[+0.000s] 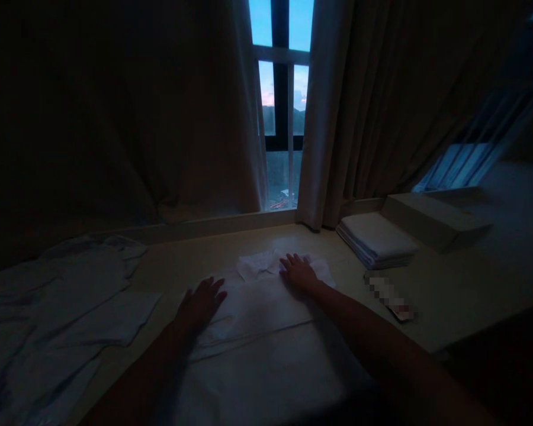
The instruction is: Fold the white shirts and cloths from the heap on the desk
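A white garment [257,310] lies spread on the pale surface in front of me, with a crease running across its middle and a crumpled part at its far end. My left hand [203,300] rests on its left edge, fingers stretched out. Near the far right corner my right hand [297,272] lies flat on the cloth with its fingers spread. Neither hand grips anything that I can see. In the dim light I cannot tell what kind of garment it is.
Loose white clothes [71,296] are heaped at the left. A folded white stack [375,236] sits at the right beside a pale box [435,219]. A blurred-out flat object [391,296] lies nearer. Behind the surface hang curtains [328,118] around a narrow window [279,171].
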Action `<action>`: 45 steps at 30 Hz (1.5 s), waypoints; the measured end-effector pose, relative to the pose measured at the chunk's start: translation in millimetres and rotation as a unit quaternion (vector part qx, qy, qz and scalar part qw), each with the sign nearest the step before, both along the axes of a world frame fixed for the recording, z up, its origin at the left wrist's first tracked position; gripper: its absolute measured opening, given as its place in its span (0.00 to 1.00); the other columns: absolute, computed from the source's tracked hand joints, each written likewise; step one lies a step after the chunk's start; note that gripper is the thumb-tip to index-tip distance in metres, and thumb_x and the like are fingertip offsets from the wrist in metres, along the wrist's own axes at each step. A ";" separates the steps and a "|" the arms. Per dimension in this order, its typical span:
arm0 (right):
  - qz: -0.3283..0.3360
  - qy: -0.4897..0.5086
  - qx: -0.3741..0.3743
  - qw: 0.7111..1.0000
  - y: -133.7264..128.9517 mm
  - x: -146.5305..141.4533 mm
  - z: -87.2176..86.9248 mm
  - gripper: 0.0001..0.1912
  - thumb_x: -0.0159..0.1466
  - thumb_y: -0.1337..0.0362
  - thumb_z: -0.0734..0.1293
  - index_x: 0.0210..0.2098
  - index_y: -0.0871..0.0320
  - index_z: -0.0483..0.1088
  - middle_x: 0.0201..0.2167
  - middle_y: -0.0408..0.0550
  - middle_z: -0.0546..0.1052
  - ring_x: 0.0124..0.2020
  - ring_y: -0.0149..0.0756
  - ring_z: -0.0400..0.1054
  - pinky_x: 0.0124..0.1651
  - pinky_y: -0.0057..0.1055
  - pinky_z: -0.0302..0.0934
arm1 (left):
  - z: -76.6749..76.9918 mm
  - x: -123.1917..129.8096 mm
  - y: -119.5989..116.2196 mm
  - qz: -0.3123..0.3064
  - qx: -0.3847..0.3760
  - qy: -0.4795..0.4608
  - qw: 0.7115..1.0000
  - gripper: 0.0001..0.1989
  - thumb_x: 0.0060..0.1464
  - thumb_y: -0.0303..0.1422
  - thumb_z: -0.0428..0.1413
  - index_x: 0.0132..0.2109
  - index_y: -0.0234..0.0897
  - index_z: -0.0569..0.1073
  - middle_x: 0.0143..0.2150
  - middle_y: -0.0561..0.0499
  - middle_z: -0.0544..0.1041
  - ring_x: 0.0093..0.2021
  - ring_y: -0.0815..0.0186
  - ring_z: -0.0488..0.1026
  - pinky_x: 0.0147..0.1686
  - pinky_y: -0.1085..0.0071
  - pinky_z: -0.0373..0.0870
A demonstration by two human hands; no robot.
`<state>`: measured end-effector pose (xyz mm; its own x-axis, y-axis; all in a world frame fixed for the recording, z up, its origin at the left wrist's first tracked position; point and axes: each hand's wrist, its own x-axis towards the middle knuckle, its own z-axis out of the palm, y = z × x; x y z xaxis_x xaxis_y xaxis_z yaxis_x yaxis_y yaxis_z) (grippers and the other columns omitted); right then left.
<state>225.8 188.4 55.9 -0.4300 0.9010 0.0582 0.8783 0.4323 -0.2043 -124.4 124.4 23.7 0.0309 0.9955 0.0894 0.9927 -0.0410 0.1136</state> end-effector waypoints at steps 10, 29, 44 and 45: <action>-0.109 -0.006 -0.003 0.994 19.9 44.3 -41.8 0.39 0.66 0.39 0.41 0.69 0.54 0.42 0.70 0.51 0.43 0.70 0.47 0.32 0.66 0.51 0.24 | -25.7 -11.3 -1.5 0.091 0.046 0.101 0.990 0.34 0.59 0.51 0.36 0.68 0.41 0.53 0.70 0.43 0.51 0.68 0.45 0.46 0.59 0.43 0.46; -0.090 0.018 0.029 0.995 7.7 41.6 -3.9 0.37 0.68 0.42 0.43 0.69 0.58 0.44 0.70 0.52 0.44 0.70 0.46 0.32 0.66 0.52 0.26 | -7.4 -0.9 -5.9 0.079 0.082 0.129 0.985 0.34 0.60 0.47 0.36 0.66 0.32 0.56 0.69 0.35 0.53 0.67 0.45 0.50 0.60 0.45 0.46; -0.056 0.008 0.021 0.998 -88.5 97.7 -33.3 0.39 0.67 0.41 0.43 0.69 0.58 0.43 0.70 0.50 0.44 0.70 0.43 0.32 0.68 0.44 0.27 | -13.1 -3.7 -103.5 0.028 0.013 0.122 0.992 0.29 0.56 0.44 0.44 0.63 0.41 0.62 0.68 0.41 0.56 0.69 0.46 0.46 0.59 0.41 0.50; -0.058 0.007 0.024 0.998 -88.3 97.8 -32.2 0.38 0.68 0.42 0.43 0.69 0.58 0.43 0.70 0.50 0.44 0.70 0.42 0.32 0.68 0.44 0.27 | -14.4 -3.7 -103.1 0.025 0.018 0.128 0.991 0.28 0.56 0.42 0.44 0.63 0.42 0.63 0.69 0.42 0.55 0.69 0.45 0.45 0.59 0.40 0.50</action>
